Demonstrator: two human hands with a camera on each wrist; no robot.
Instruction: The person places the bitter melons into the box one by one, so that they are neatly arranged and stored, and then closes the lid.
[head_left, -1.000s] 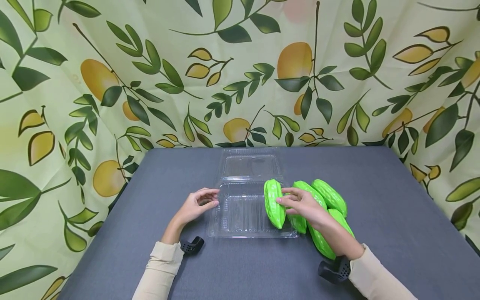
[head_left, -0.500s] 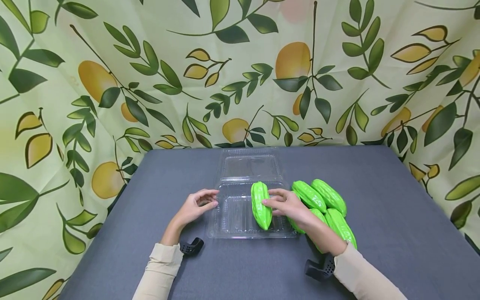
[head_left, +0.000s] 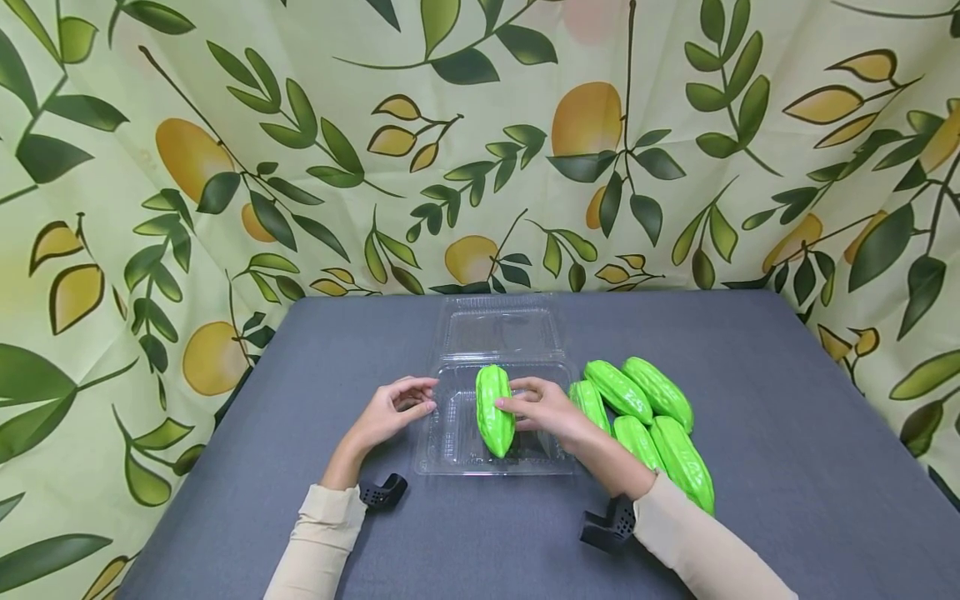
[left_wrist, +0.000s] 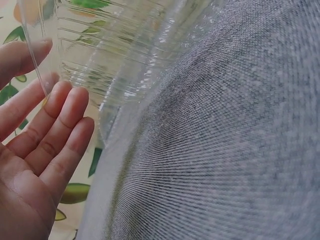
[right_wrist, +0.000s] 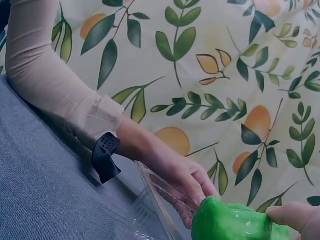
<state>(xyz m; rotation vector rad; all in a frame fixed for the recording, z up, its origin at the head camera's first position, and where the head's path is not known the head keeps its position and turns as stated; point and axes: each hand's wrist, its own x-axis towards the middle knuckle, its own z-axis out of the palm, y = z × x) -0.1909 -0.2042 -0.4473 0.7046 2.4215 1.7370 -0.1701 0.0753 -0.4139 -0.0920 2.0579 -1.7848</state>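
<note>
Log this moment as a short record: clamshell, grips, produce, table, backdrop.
Clamshell: clear plastic, lid folded open
Left grip: relaxed, at the clamshell's left edge; contact unclear
Right grip: holds a bitter melon over the clamshell
Unheld produce: five bitter melons, right of the clamshell
Table: grey, cloth-covered
Backdrop: fabric printed with leaves and fruit

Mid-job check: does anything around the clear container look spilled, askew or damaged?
Nothing stands out. The clear container sits straight and open, its lid folded back. Five loose green gourds cluster to its right, with no damage I can make out. The right hand holds another gourd over the base.
</note>
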